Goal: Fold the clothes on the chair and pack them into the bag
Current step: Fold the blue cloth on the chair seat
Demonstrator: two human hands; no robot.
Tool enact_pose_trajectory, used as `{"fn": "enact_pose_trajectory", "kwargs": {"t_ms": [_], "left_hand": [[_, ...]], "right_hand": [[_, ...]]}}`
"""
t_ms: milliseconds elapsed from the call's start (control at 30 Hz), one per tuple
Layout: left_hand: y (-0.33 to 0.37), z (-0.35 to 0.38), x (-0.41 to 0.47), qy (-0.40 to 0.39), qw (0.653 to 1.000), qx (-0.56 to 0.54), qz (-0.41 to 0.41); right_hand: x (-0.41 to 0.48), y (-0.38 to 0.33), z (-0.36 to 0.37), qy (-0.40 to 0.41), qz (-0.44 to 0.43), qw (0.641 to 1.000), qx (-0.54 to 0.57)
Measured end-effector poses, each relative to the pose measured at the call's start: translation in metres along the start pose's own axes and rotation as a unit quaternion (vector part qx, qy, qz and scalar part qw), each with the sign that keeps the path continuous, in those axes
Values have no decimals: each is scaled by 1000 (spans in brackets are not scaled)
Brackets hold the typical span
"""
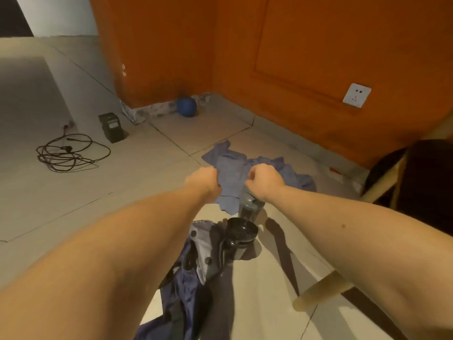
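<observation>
A light blue garment (230,168) hangs crumpled above the tiled floor, partly trailing on it toward the orange wall. My left hand (203,180) grips its left edge and my right hand (263,179) grips its right edge, both with curled fingers, about a hand's width apart. Below my arms lies a dark blue bag or garment with grey flaps and snaps (193,271). The wooden chair (392,173) stands at the right with a dark cloth (431,182) on it.
Two dark jars (241,231) stand on the floor under my hands. A coiled black cable (66,153) and a small black box (111,126) lie at the left. A blue ball (186,106) sits in the wall corner. A wall socket (356,95) is at the right.
</observation>
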State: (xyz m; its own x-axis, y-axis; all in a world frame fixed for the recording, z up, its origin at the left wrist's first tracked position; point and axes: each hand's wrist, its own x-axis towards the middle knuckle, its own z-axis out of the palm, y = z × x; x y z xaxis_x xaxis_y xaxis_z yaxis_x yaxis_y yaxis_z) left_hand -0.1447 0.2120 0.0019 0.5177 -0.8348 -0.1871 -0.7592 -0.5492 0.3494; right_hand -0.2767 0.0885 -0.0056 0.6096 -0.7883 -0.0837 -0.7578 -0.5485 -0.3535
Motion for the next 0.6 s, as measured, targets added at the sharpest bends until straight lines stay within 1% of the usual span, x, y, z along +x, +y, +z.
{"fn": "enact_pose_trajectory", "kwargs": {"t_ms": [100, 267, 367, 467, 567, 600], "left_hand": [[-9, 35, 66, -19, 1000, -15, -1], [-29, 90, 143, -44, 999, -10, -5], [-36, 119, 176, -33, 997, -61, -32], [-43, 149, 204, -23, 993, -98, -59], [-51, 173, 226, -60, 995, -68, -44], [-52, 177, 231, -81, 994, -56, -38]], "right_hand": [[58, 12, 38, -33, 7, 999, 10], [134, 26, 82, -84, 16, 996, -26], [174, 34, 97, -119, 27, 991, -56], [203, 43, 116, -174, 35, 978, -113], [218, 48, 135, -237, 41, 952, -189], [222, 51, 140, -243, 48, 949, -195]]}}
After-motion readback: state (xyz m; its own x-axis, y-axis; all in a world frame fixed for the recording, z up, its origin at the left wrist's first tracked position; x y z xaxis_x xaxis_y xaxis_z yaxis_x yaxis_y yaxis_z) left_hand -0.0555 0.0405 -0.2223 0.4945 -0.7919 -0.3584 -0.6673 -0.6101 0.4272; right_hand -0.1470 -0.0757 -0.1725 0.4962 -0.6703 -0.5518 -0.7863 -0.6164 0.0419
